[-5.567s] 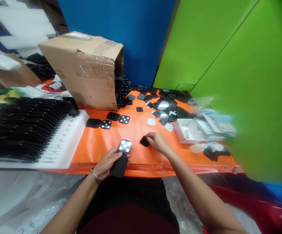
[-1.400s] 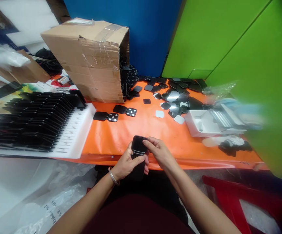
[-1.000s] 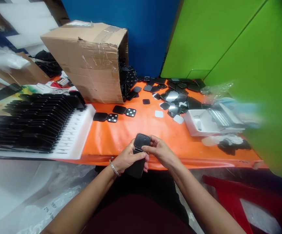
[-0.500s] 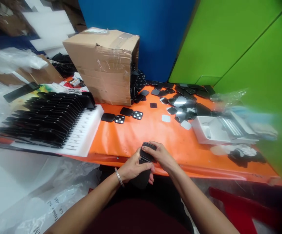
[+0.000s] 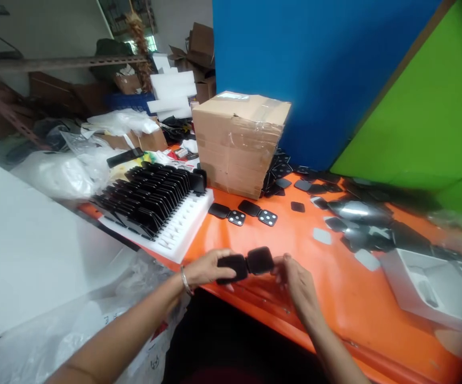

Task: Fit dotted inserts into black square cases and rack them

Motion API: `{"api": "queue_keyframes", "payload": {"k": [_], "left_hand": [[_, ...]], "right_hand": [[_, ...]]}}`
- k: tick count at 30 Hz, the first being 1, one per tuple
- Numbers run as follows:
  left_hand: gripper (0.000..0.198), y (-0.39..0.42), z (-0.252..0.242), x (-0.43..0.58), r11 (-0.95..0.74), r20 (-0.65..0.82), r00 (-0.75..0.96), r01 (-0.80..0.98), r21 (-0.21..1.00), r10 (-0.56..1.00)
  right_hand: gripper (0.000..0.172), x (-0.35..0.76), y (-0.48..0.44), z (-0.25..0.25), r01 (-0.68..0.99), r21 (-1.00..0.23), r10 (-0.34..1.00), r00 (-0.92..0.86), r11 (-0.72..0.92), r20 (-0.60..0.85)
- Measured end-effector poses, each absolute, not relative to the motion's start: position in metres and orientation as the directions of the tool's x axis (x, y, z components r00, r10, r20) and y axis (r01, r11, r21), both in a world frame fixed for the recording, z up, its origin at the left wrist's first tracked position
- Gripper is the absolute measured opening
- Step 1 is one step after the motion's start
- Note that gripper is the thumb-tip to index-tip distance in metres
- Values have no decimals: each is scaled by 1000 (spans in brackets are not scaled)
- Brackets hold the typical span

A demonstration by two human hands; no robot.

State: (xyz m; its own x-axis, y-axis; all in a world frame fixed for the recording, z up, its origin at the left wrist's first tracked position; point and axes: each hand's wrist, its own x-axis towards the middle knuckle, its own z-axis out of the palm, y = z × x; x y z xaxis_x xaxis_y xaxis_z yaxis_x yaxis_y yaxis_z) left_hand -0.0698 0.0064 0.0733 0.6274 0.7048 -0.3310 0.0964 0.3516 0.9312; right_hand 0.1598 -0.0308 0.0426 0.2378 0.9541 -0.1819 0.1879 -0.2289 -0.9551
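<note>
My left hand (image 5: 204,268) grips a black hinged two-square piece (image 5: 246,263) at the near edge of the orange table (image 5: 334,298). The piece lies spread flat, dark faces up. My right hand (image 5: 297,277) is just right of the piece, fingertips at its right square; whether they touch it I cannot tell. Two similar opened pieces (image 5: 250,212) with white dots lie farther back on the table.
A white foam rack (image 5: 175,229) filled with upright black pieces stands to the left. A taped cardboard box (image 5: 238,141) spills black squares behind it. Loose black and mirror squares (image 5: 358,218) cover the right side, near a white open box (image 5: 430,290). Plastic bags lie at left.
The view has swung left and up. The hinged piece, held folded over the table edge a moment ago, now lies spread open sideways between my hands. Earlier, its white-dotted face showed.
</note>
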Motion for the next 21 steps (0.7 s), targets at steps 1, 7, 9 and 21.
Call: {"api": "queue_keyframes", "payload": {"k": [1, 7, 9, 21], "left_hand": [[39, 18, 88, -84, 239, -290, 581, 165, 957, 760], [18, 88, 195, -150, -432, 166, 422, 679, 594, 891], [19, 109, 214, -161, -463, 276, 375, 771, 438, 885], [29, 197, 180, -181, -352, 38, 391, 776, 523, 920]], "right_hand": [[50, 165, -30, 39, 262, -948, 966, 228, -181, -121], [41, 185, -32, 0, 580, -814, 968, 195, 14, 156], [38, 185, -32, -7, 621, -781, 962, 176, 57, 210], [33, 183, -34, -8, 630, -766, 953, 136, 128, 271]]}}
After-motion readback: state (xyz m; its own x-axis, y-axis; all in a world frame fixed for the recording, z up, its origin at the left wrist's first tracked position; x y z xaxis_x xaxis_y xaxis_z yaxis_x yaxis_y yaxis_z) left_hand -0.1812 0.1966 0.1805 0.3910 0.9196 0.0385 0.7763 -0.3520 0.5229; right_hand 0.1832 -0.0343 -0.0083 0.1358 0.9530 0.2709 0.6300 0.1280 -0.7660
